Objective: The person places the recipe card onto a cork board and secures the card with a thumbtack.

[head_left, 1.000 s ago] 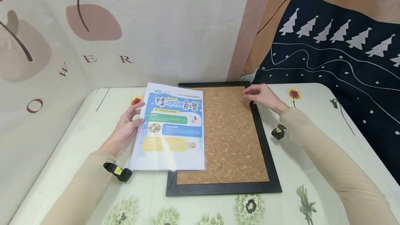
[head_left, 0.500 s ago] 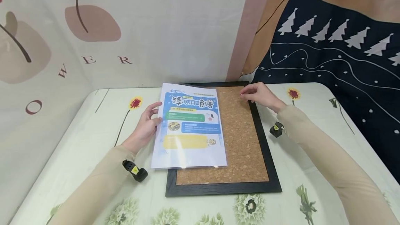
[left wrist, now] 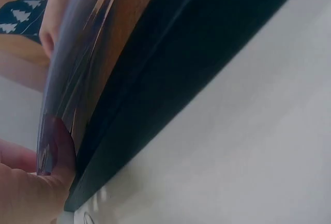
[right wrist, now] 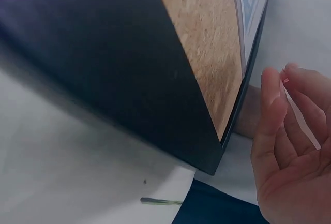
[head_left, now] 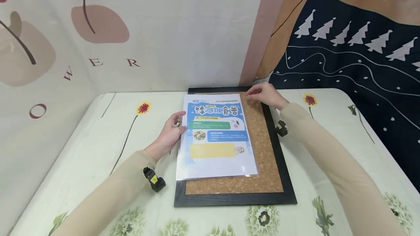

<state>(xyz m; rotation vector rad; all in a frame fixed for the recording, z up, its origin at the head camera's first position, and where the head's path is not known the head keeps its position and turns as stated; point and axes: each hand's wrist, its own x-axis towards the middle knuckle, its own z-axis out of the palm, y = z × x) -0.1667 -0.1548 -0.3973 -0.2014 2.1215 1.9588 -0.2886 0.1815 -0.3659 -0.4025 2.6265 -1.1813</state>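
My left hand (head_left: 168, 134) pinches the left edge of a laminated poster (head_left: 213, 163), thumb on the front and fingers behind. The printed sheet has a blue heading, green and blue bands and a yellow block. It lies over the left and middle of a black-framed corkboard (head_left: 267, 177), a strip of cork showing at its right and below. In the left wrist view the sheet's edge stands a little above the frame (left wrist: 150, 74). My right hand (head_left: 267, 94) is over the board's top right corner, thumb and forefinger pinching a small red pin (right wrist: 284, 79), mostly hidden by the fingertips.
The board lies on a table with a pale flowered cloth (head_left: 131, 192). Behind it hangs a white curtain (head_left: 180, 46) with printed letters, and at the right a dark blue cloth (head_left: 344, 61) with white trees. Each wrist wears a small black camera (head_left: 154, 179).
My left hand has carried the poster to the right, from the board's left side to over most of the cork. The right hand has shifted slightly left and up, still pinching the pin.
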